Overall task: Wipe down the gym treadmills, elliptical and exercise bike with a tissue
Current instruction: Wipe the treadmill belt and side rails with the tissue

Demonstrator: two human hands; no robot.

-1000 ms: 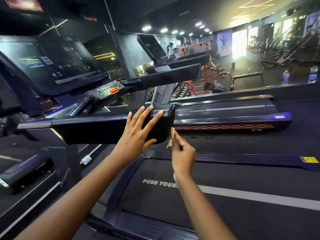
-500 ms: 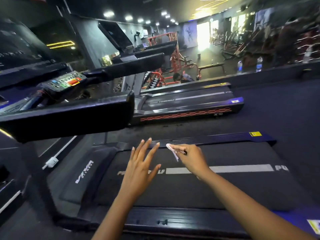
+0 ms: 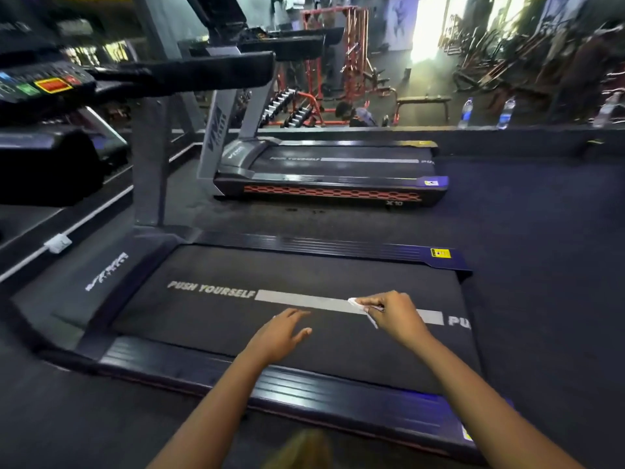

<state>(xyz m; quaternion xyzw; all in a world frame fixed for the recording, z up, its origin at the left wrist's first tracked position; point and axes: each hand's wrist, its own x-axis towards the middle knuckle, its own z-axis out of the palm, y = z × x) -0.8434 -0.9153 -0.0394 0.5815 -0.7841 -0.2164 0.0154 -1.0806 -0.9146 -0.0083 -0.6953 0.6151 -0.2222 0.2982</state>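
2 hands out over near treadmill (image 3: 209, 319) belt. R hand (image 3: 395, 316) pinches 1 white tissue (image 3: 355, 302) at belt's grey stripe; can't tell if touching. L hand (image 3: 282, 335) beside it, fingers loosely straight, holds nothing. 2nd treadmill (image 3: 338, 170) behind, well apart. 3 water bottles (image 3: 466, 111) on back ledge, rt side.

Near treadmill belt (image 3: 236, 319): "PUSH YOURSELF" in pale capitals left of a grey stripe, and "PU" at the stripe's right end.
Far treadmill belt (image 3: 338, 170): "PUSH YOURSELF", faint.
Far treadmill side panel (image 3: 338, 192): "X10".
Near motor cover (image 3: 101, 282): logo too blurred to read.
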